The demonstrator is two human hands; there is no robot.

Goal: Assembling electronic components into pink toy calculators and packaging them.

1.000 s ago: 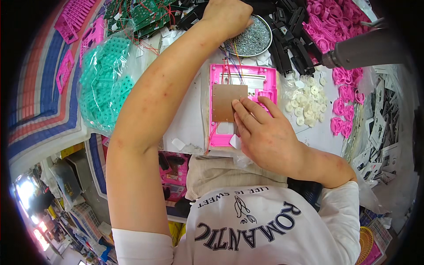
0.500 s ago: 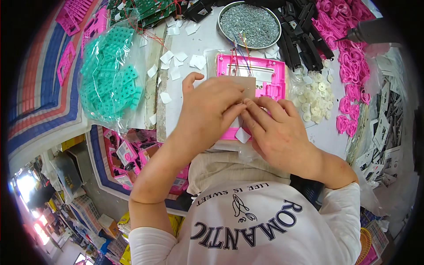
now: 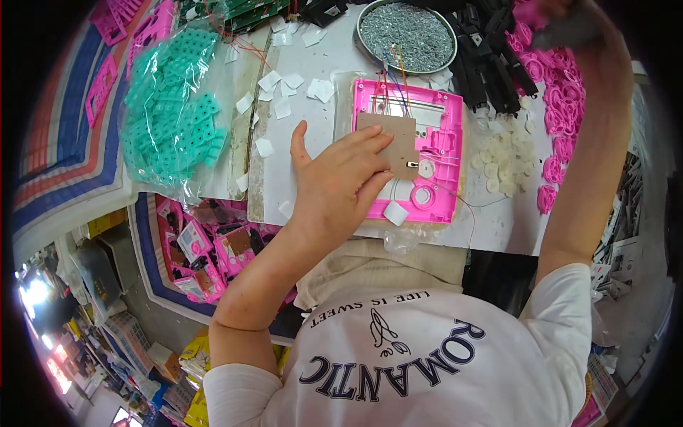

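Observation:
My left hand (image 3: 345, 171) lies over the left part of a brown circuit board (image 3: 395, 135), its fingers stretched out and its little finger apart. The board rests in a pink plastic casing (image 3: 449, 181) on the table in front of me, with red, blue and orange wires at its far side. A small white square (image 3: 396, 212) sits at the casing's near edge. At the far right, my right hand (image 3: 556, 8) is blurred and seems closed around a dark, screwdriver-like tool (image 3: 573, 30). The forearm partly hides the tool.
A round metal dish (image 3: 455, 53) of small screws stands beyond the casing. Right of it are black parts (image 3: 484, 57), whitish discs (image 3: 505, 160) and pink rings (image 3: 562, 99). A bag of turquoise pieces (image 3: 174, 107) and paper squares (image 3: 282, 107) lie left; pink units (image 3: 213, 249) fill a bin below.
My right hand has left the board and moved up and right to the dark tool. The left hand stays on the board, and more of the board and casing shows.

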